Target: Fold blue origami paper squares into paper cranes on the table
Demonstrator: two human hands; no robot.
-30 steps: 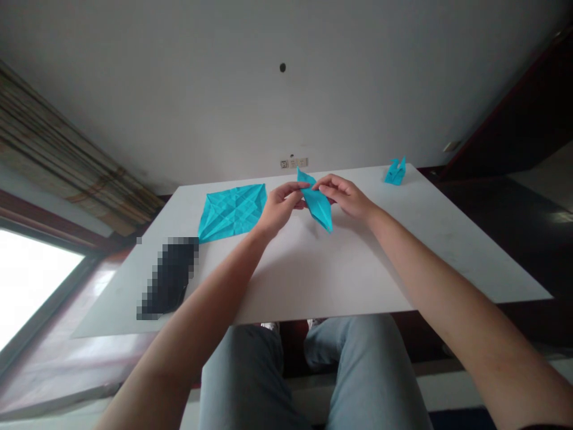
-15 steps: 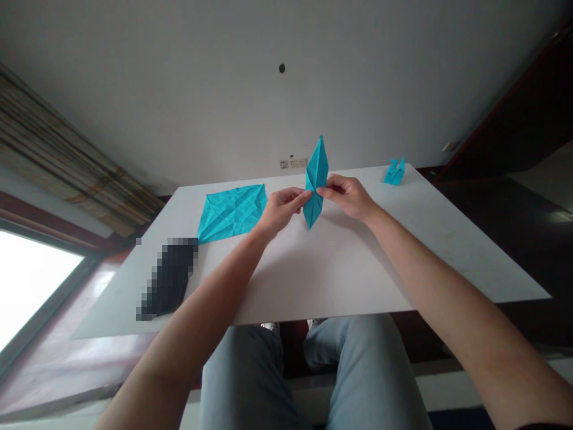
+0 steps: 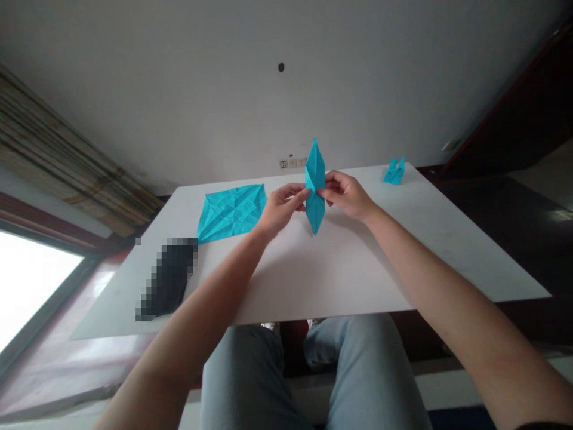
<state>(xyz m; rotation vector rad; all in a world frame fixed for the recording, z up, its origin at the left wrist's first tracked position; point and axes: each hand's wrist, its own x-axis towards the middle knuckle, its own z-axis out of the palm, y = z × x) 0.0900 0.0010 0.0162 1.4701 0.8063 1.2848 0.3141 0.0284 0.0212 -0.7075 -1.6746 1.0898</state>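
Observation:
A folded piece of blue origami paper (image 3: 316, 173), long and pointed at both ends, stands nearly upright above the white table. My left hand (image 3: 285, 206) pinches its left edge near the middle, thumb on the front. On the opposite edge my right hand (image 3: 347, 192) pinches it at the same height. Both thumbs press close together at the paper's waist; the fingers behind it are partly hidden. Left of my hands a creased blue sheet (image 3: 233, 210) lies spread on the table. A small folded blue paper bird (image 3: 394, 171) stands at the back right.
The white table (image 3: 340, 280) meets a grey wall with sockets (image 3: 292, 163) behind it. A dark, pixelated flat object (image 3: 170, 280) lies at the table's left. Curtains (image 3: 58, 155) and a bright window (image 3: 36, 286) are on the left side.
The folded paper has turned from a slight tilt to almost vertical, its top moving left and its lower tip right. Both hands keep their pinch on it.

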